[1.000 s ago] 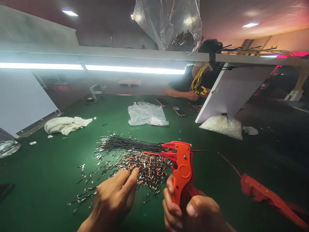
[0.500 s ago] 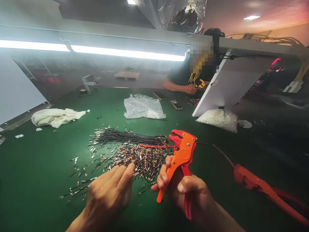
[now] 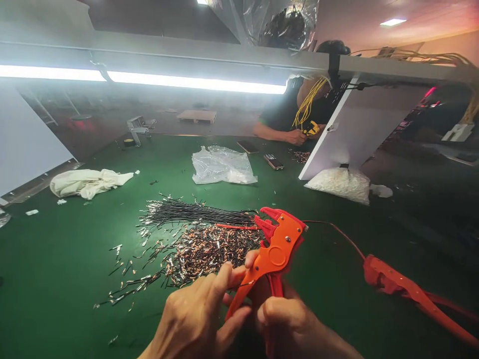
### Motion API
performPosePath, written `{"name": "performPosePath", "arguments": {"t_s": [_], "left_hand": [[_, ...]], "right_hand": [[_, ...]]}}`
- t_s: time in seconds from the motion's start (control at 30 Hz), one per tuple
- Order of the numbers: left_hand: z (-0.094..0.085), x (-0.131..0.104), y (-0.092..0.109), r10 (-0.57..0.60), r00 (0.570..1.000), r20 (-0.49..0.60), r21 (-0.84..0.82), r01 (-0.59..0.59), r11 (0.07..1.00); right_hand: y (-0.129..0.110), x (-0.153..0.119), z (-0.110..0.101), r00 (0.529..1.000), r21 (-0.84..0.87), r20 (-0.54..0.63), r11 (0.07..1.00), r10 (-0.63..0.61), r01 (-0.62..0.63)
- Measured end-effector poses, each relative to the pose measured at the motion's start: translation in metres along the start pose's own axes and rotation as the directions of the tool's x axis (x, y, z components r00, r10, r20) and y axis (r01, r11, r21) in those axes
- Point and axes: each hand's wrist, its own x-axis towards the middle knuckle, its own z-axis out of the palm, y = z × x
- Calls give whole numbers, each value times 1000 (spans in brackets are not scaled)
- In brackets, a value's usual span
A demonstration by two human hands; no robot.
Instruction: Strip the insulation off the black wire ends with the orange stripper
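Observation:
My right hand [image 3: 288, 319] grips an orange-and-red wire stripper [image 3: 277, 255] by its handles, its jaws tilted up and to the left. My left hand [image 3: 198, 309] is beside the lower orange handle, with thumb and forefinger close to it. A short black wire [image 3: 245, 284] shows at the left fingertips, in front of the handle; the exact hold on it is partly hidden. Behind the hands lies a pile of short black wires [image 3: 209, 252] with bare copper ends. Beyond this pile is a bundle of longer black wires [image 3: 198, 212]. A thin red strip [image 3: 235, 227] rests between them.
A second red tool [image 3: 407, 291] lies at right, with a thin cord [image 3: 346, 234] near it. Farther back are a clear plastic bag [image 3: 224, 167], white cloth [image 3: 90, 183], phones [image 3: 274, 162] and a bag of white bits [image 3: 339, 184]. A co-worker [image 3: 277, 127] handles yellow wires opposite.
My left hand has moved right from the pile to the stripper's handle, where a short wire now shows. The stripper has come slightly lower and left, tilting more.

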Motion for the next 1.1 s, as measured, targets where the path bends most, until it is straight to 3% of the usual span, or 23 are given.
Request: {"name": "performPosePath", "arguments": {"t_s": [0.17, 0.4, 0.6, 0.83, 1.1], "left_hand": [[6, -6, -4, -67, 998, -9, -57, 66, 996], [-9, 4, -10, -35, 999, 23, 54, 33, 998], [-18, 11, -16, -58, 995, -83, 242, 76, 967], [-18, 8, -22, 16, 997, -77, 347, 12, 938], [-14, 9, -26, 47, 998, -35, 340, -32, 940]], "right_hand": [[6, -2, 5, 998, 162, -61, 987, 0, 10], [-5, 1, 10, 999, 152, -33, 987, -38, 42], [-11, 5, 8, 994, 288, 60, 955, -96, 74], [-7, 6, 6, 992, 287, 117, 958, -44, 9], [-6, 4, 4, 1000, 227, 19, 974, -18, 13]]}}
